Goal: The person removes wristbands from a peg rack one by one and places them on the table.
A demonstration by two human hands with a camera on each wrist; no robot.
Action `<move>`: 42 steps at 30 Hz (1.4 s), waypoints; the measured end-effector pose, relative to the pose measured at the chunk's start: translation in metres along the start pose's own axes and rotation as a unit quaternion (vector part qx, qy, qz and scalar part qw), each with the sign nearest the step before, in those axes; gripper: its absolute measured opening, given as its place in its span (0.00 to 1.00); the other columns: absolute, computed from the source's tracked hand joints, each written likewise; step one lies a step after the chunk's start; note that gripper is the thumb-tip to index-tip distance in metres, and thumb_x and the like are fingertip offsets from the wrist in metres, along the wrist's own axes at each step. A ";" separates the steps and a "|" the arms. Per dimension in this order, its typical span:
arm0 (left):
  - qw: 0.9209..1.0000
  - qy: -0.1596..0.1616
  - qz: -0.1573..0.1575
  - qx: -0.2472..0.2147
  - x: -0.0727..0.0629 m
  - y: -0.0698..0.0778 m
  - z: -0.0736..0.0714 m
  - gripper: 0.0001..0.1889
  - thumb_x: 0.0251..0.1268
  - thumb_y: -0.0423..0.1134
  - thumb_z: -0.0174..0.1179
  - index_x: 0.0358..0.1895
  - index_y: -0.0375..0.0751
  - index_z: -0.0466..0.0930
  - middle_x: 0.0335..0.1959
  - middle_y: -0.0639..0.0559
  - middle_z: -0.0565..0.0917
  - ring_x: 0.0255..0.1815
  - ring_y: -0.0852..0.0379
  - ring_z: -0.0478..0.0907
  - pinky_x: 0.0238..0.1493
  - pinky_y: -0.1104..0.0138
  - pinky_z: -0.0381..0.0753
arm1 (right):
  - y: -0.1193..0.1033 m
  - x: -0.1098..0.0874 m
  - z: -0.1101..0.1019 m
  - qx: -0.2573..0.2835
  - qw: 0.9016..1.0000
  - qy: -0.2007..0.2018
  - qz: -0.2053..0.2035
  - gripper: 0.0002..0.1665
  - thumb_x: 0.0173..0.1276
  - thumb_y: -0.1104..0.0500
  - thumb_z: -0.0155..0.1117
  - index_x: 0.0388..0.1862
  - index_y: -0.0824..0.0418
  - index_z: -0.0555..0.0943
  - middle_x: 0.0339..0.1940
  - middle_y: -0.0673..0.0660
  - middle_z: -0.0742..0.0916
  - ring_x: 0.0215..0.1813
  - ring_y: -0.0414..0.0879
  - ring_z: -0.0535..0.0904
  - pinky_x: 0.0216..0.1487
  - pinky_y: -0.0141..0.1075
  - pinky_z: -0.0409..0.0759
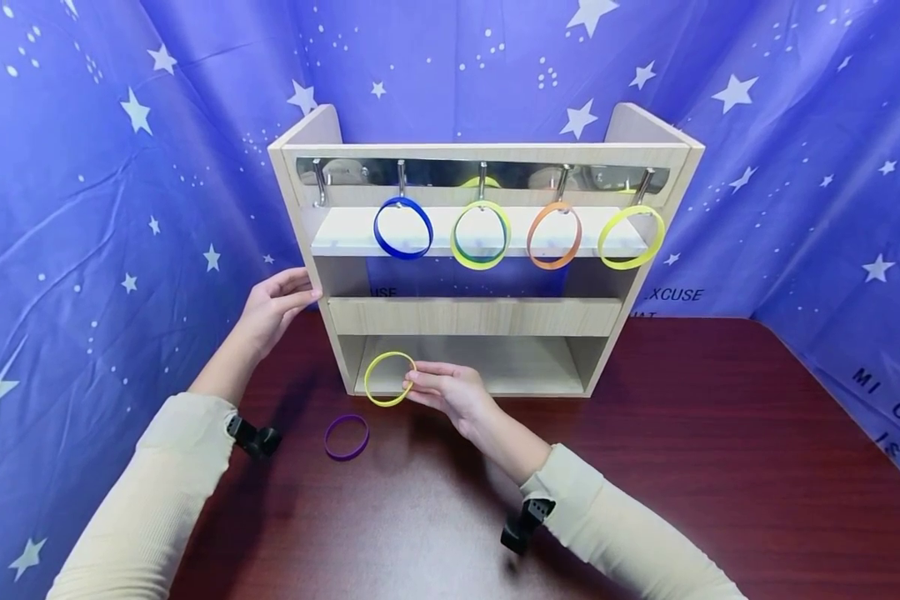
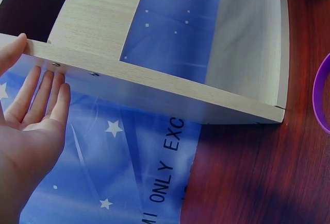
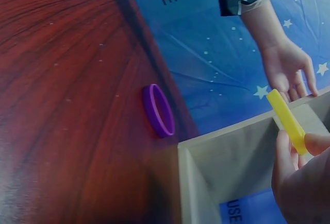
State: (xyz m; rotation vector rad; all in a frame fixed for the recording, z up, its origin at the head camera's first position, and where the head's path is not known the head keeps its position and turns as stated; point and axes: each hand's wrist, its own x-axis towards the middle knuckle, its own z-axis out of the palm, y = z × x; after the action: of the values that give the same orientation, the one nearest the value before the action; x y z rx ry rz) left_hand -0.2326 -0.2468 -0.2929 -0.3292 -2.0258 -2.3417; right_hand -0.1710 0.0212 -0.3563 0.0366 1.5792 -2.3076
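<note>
My right hand pinches a yellow silicone wristband between thumb and fingers, in front of the lower shelf of a wooden rack. The band appears edge-on in the right wrist view. At the rack's left side panel, my left hand has its thumb over the front edge and its fingers along the outer face. A purple wristband lies on the table, left of the right hand and near the rack's front left corner.
From the rack's metal hooks hang a blue wristband, a yellow-and-green pair, an orange wristband and another yellow wristband. One more hook is at the left end. Starry blue curtain surrounds the dark red table.
</note>
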 end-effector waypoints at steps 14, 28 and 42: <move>1.000 -0.007 0.002 -0.002 0.000 -0.004 -0.001 0.15 0.63 0.24 0.56 0.43 0.51 0.80 0.39 0.62 0.85 0.43 0.68 0.80 0.49 0.80 0.77 | 0.029 -0.001 -0.006 -0.016 0.999 0.008 0.035 0.22 0.64 0.75 0.58 0.57 0.81 0.72 0.35 0.60 0.88 0.37 0.44 0.85 0.49 0.37 0.85; 1.000 -0.005 0.011 -0.012 -0.002 -0.002 -0.002 0.16 0.63 0.22 0.55 0.42 0.50 0.81 0.39 0.62 0.85 0.43 0.68 0.80 0.49 0.80 0.78 | 0.041 0.004 -0.006 -0.020 0.999 0.011 0.041 0.24 0.63 0.75 0.58 0.58 0.83 0.70 0.50 0.75 0.83 0.36 0.44 0.85 0.47 0.36 0.86; 1.000 -0.005 0.002 0.003 0.001 -0.002 0.000 0.15 0.63 0.24 0.57 0.43 0.51 0.80 0.40 0.63 0.84 0.44 0.68 0.80 0.50 0.80 0.77 | 0.048 0.009 -0.008 -0.027 0.999 0.009 0.045 0.22 0.62 0.76 0.60 0.55 0.83 0.72 0.34 0.63 0.88 0.33 0.43 0.85 0.44 0.34 0.86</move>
State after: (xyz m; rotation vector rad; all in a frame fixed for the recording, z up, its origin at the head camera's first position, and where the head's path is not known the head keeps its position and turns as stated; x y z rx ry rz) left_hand -0.2336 -0.2469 -0.2944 -0.3462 -2.0336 -2.3356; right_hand -0.1663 0.0102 -0.4046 0.1130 1.6140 -2.2009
